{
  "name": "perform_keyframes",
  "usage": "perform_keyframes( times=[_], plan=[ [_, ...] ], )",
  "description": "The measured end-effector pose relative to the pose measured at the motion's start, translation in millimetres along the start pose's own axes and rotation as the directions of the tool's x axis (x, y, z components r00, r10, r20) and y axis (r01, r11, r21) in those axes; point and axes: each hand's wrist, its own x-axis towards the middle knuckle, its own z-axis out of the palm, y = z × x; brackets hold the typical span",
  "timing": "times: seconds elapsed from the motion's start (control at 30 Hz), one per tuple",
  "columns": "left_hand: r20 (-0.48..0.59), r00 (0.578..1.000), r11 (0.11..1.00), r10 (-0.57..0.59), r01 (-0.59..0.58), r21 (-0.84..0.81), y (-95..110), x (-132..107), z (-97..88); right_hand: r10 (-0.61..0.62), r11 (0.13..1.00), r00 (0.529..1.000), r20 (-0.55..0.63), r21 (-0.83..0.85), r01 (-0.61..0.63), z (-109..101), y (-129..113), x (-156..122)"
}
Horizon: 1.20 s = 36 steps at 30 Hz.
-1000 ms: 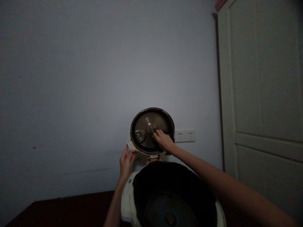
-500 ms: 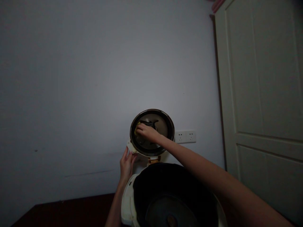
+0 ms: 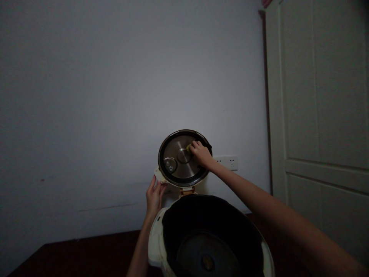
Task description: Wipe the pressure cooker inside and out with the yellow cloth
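A white electric cooker [image 3: 156,242] stands before me with its lid [image 3: 173,148] raised on the hinge; the lid's round metal underside faces me. My left hand [image 3: 154,197] is closed on the white tab at the lid's lower left edge. In my right hand [image 3: 201,154] is a small yellow-green cloth or sponge [image 3: 188,148], pinched and pressed against the metal just right of the lid's centre. My fingers cover most of it, so I cannot tell which it is. Below, the cooker's dark well [image 3: 210,250] shows a round brownish spot on its floor.
The cooker rests on a dark reddish-brown table [image 3: 86,254] against a pale wall [image 3: 115,96]. A white double socket [image 3: 232,163] is on the wall right of the lid. A white panelled door or cabinet [image 3: 325,115] stands at the right.
My right hand has moved right across the lid's underside, from its left edge to right of centre, uncovering the small round valve fittings. My left hand stays on the tab.
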Motion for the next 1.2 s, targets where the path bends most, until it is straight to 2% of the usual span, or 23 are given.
perform_keyframes(
  times=[0.1, 0.2, 0.3, 0.4, 0.53, 0.7, 0.87, 0.93, 1.1, 1.2],
  plan=[
    [-0.001, 1.0, 1.0, 0.0, 0.0, 0.003, 2, -2, 1.0, -0.024, 1.0, 0.997, 0.072, 0.001, 0.024, 14, -3, -26],
    [0.009, 1.0, 1.0, 0.004, -0.004, 0.01, 3, -3, 1.6, -0.174, 0.985, 0.972, 0.156, 0.04, 0.17, 24, -12, -44],
    [0.008, 1.0, 1.0, 0.012, -0.012, 0.015, 3, -3, 1.9, -0.312, 0.95, 0.928, 0.203, 0.098, 0.298, 29, -21, -52],
    [0.022, 0.999, 0.999, 0.025, -0.026, 0.02, 2, -2, 1.4, -0.356, 0.932, 0.913, 0.198, 0.137, 0.334, 32, -28, -53],
    [0.017, 0.999, 0.999, 0.03, -0.03, 0.022, 0, 0, -0.1, -0.336, 0.933, 0.931, 0.143, 0.185, 0.308, 33, -39, -43],
    [0.026, 0.999, 0.999, 0.023, -0.024, 0.034, 1, 0, 0.6, -0.146, 0.965, 0.989, 0.01, 0.221, 0.14, 24, -55, -15],
    [0.008, 1.0, 1.0, 0.011, -0.012, 0.027, 3, -1, 2.0, -0.071, 0.963, 0.995, -0.072, 0.254, 0.087, 12, -64, 7],
    [0.011, 1.0, 1.0, -0.005, 0.005, 0.03, 3, -1, 1.0, -0.096, 0.964, 0.993, -0.065, 0.242, 0.109, 10, -65, 5],
    [0.036, 0.999, 0.999, -0.03, 0.029, 0.035, 2, 2, -2.3, -0.238, 0.962, 0.969, 0.062, 0.155, 0.226, 6, -62, 0],
    [0.046, 0.999, 0.999, -0.019, 0.017, 0.03, 2, 1, -2.8, -0.171, 0.978, 0.984, 0.053, 0.127, 0.163, -1, -58, 8]
  ],
)
